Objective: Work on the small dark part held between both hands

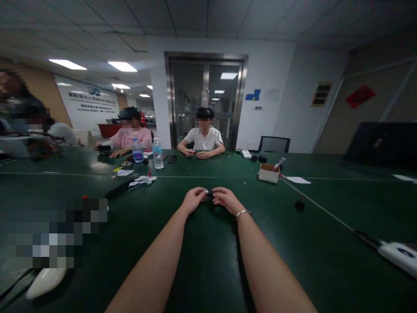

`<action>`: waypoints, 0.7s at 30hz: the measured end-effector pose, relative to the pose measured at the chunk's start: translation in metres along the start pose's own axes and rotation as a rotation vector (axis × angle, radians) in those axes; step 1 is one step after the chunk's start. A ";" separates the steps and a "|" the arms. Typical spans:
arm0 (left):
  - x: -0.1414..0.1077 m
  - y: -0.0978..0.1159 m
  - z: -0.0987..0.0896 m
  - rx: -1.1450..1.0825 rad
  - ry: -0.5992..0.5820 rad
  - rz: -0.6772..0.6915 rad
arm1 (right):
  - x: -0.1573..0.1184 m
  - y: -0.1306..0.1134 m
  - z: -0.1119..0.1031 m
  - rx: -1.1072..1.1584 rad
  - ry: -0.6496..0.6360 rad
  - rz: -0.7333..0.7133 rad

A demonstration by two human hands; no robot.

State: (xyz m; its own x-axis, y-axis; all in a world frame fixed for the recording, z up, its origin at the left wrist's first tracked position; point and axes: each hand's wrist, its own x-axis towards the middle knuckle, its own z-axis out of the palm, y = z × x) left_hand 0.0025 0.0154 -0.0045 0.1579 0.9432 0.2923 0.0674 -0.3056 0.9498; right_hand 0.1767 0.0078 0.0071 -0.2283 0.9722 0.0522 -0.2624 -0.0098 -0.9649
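Note:
Both my hands meet over the middle of a green table (208, 243). Between their fingertips is a small dark object (210, 194), with a shiny bit near its left end; its kind is too small to make out. My left hand (194, 200) pinches the left end. At the right end, the fingers of my right hand (227, 200) are closed on the same object, and a silver bracelet (243, 213) circles that wrist. The fingers cover much of the object.
A small box (269, 174) with pens stands ahead to the right, near a cable (319, 204) running to a white device (399, 256). Papers (142, 180) and bottles (158, 155) are ahead to the left. Two people (204, 138) sit across the table; others are far left.

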 end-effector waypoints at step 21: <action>-0.001 0.001 -0.002 -0.048 0.004 -0.029 | -0.001 -0.001 0.002 0.002 -0.012 0.013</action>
State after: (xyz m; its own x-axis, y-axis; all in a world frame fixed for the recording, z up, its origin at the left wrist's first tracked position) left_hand 0.0005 0.0143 -0.0037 0.1526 0.9522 0.2645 0.0249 -0.2713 0.9622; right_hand 0.1754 0.0063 0.0082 -0.2428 0.9691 0.0430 -0.2613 -0.0227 -0.9650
